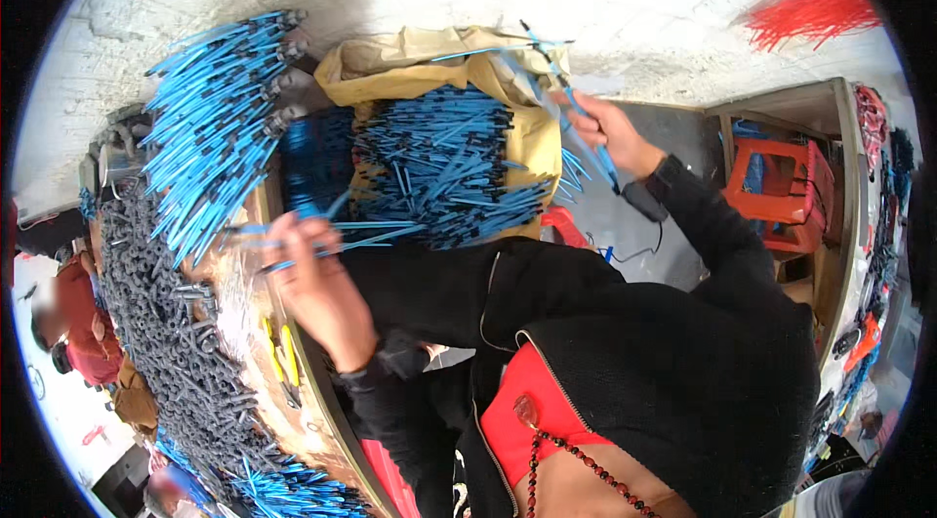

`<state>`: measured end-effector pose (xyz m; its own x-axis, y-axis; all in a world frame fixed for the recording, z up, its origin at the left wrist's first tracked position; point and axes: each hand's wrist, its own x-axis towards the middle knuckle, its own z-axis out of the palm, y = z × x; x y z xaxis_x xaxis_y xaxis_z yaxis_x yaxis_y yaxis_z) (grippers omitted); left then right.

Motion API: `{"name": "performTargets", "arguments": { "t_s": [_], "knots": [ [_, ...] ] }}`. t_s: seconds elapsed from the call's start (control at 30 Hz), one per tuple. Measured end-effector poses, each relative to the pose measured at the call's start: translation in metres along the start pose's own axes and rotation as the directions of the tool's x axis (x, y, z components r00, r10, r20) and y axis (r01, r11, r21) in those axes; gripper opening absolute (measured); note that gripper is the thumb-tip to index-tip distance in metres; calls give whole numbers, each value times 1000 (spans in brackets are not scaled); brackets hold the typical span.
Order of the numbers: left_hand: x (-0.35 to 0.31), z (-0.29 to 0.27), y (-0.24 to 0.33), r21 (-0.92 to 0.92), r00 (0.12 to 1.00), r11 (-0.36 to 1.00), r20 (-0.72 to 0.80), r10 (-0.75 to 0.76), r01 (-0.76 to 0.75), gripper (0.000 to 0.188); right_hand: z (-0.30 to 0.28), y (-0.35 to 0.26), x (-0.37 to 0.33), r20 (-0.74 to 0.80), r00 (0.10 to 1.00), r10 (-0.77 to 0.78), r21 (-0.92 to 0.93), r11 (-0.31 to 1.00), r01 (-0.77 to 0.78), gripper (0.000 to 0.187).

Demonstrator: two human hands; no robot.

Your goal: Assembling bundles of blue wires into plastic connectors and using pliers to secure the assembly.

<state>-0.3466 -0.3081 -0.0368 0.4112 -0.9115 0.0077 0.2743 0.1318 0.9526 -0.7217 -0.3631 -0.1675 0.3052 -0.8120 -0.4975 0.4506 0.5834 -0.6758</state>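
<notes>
The left hand is held left of centre in the frame, its fingers pointed upward, bent and closed in a loose pinch, slightly blurred. The left forearm is angled up from the lower edge. The right hand is raised higher, in the upper right, with fingers curled in a grip toward the upper left. The right arm is bent at the elbow; both arms are covered by black sleeves.

No readable text, labels, numbers, signs
</notes>
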Motion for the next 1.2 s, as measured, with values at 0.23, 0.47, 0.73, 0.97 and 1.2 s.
{"name": "performTargets", "arguments": {
  "t_s": [0.23,0.47,0.73,0.97,1.2],
  "knots": [
    [-5,20,-36,127,975,968,30,-221,215,28,102,20,-13,381,921,-81,-108,985,131,46],
    [12,-23,-16,-15,910,942,262,-321,337,38,137,23,-18,523,852,28,-118,992,39,49],
    [-11,-21,-33,-272,882,876,374,-286,399,43,174,59,-10,430,902,-34,7,999,34,47],
    [-44,-13,-47,184,985,969,-83,-152,165,35,199,86,-39,400,916,-19,-447,868,213,38],
    [-84,-56,4,-214,965,972,-222,-141,92,14,113,124,79,756,569,-323,-640,-184,746,20]
  ]
}}
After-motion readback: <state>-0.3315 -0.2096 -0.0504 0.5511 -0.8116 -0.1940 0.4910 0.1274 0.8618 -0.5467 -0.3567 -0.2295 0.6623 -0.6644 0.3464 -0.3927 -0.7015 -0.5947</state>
